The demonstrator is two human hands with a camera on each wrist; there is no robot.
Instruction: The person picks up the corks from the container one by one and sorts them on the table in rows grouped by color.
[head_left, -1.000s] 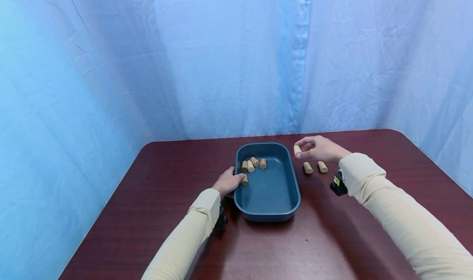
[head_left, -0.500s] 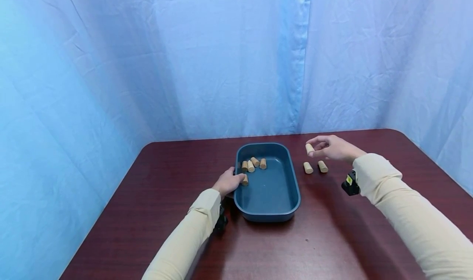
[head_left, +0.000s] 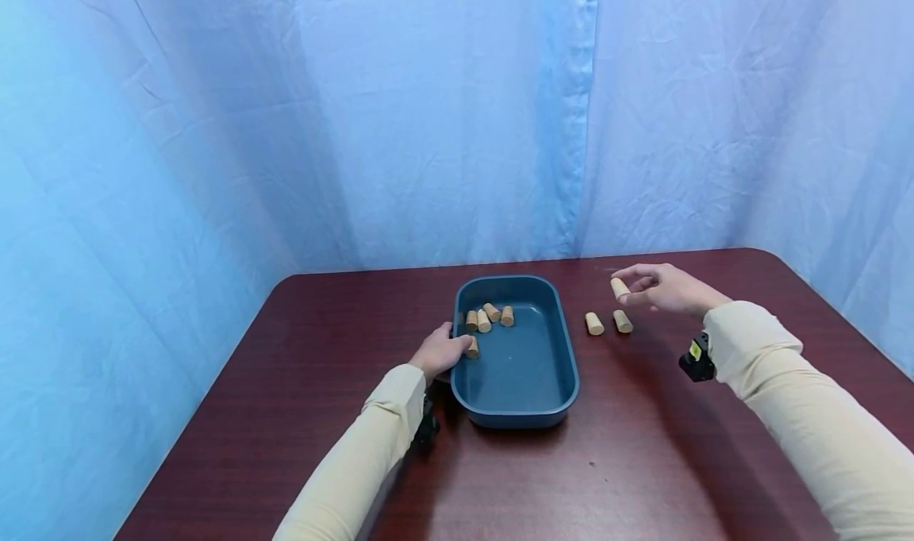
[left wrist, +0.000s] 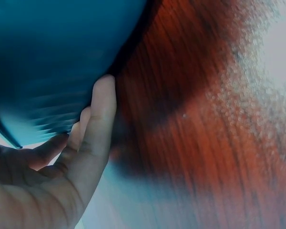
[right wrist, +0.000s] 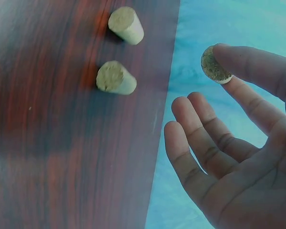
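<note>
Between thumb and index finger, my right hand [head_left: 667, 289] pinches a cork stopper [head_left: 620, 289] above the table; its other fingers are spread in the right wrist view. Two pale corks, the left cork [head_left: 594, 324] and the right cork [head_left: 623, 321], lie on the table below that hand. My left hand [head_left: 439, 352] grips the left wall of a deep blue tray [head_left: 550, 402]. Its thumb reaches over the rim, beside a cork [head_left: 473, 348] inside. In the left wrist view, the fingers [left wrist: 105, 98] lie against the tray's outer side. Several more corks [head_left: 484, 321] sit at the tray's far left.
The dark red-brown wooden table [head_left: 343, 327] has rounded far corners. Behind it hangs a light blue curtain [head_left: 443, 128]. A small black camera [head_left: 697, 358] is strapped at the right wrist.
My right hand has moved to the right, away from the tray, still pinching the cork. The left hand, the tray and the other corks have stayed in place.
</note>
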